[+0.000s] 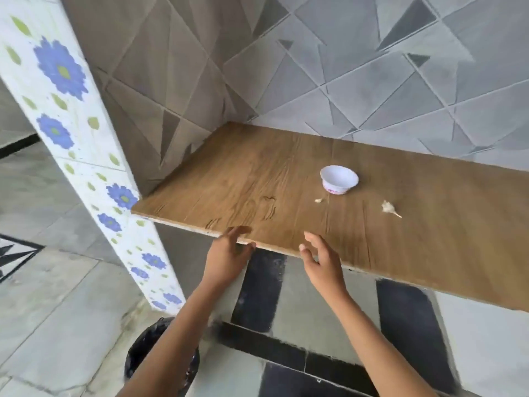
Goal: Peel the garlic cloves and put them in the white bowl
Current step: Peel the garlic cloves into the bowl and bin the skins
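Papery white garlic piece [390,208] sits mid brown wood-grain table [229,173], just right of the small white bowl [339,179]. Probably light, with brittle skin; pinch it at the stem. Left hand [227,253] and right hand [323,257] are at the near edge, apart, fingers spread, apparently empty.

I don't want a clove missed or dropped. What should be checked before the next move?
1. The white bowl stands upright on the table: ok.
2. Garlic is there to pick up, a small piece just in front of the bowl and a larger piece with a stalk further right: ok.
3. The left hand is free, fingers relaxed at the table's near edge: ok.
4. The right hand is free: fingers loosely spread, but a pale speck sits at one fingertip: cannot tell.
5. Whether either piece is already peeled: too small to see: cannot tell.
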